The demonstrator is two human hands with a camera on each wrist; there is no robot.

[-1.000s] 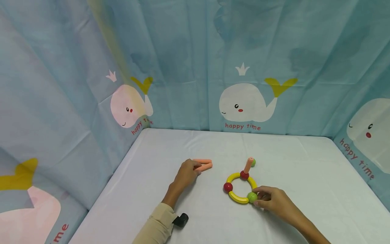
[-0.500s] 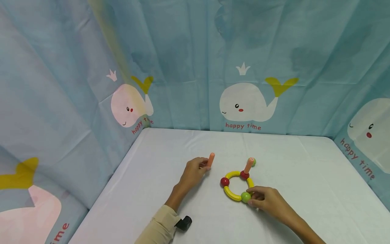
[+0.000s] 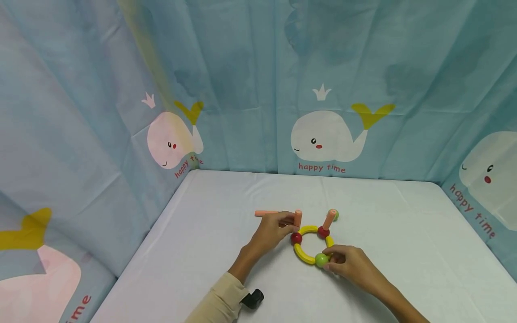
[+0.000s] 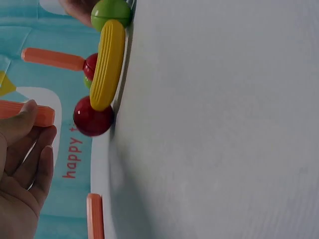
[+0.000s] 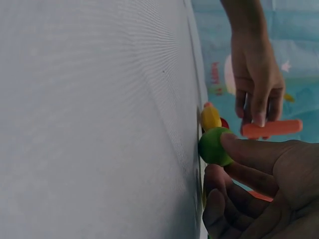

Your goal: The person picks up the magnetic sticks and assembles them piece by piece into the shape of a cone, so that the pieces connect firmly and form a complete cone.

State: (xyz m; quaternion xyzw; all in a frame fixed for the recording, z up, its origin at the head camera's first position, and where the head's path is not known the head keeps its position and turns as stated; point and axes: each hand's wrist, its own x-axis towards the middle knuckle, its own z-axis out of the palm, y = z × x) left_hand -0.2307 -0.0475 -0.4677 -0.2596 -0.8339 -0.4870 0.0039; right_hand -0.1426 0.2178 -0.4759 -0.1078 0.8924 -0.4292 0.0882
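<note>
My left hand [image 3: 273,231] pinches an orange stick [image 3: 297,218] between thumb and fingers. The stick stands upright just above the left red ball [image 3: 296,238] of a toy ring; a gap separates the two in the left wrist view. Curved yellow pieces [image 3: 304,255] join red and green balls into this ring, which lies on the table. Another orange stick [image 3: 329,220] rises from the ring's far red ball [image 3: 323,232]. At the near side, my right hand [image 3: 353,267] pinches a green ball [image 5: 214,146] of the ring between thumb and fingers.
A loose orange stick [image 3: 265,213] lies behind my left hand on the white-covered table [image 3: 383,215]. Behind the upright stick, a second green ball [image 3: 336,215] shows partly. Blue curtains [image 3: 242,134] with whale prints enclose the table's back and sides.
My left hand has lifted one of two lying orange sticks, turned it upright and carried it right to the red ball. My right hand has shifted the ring slightly left.
</note>
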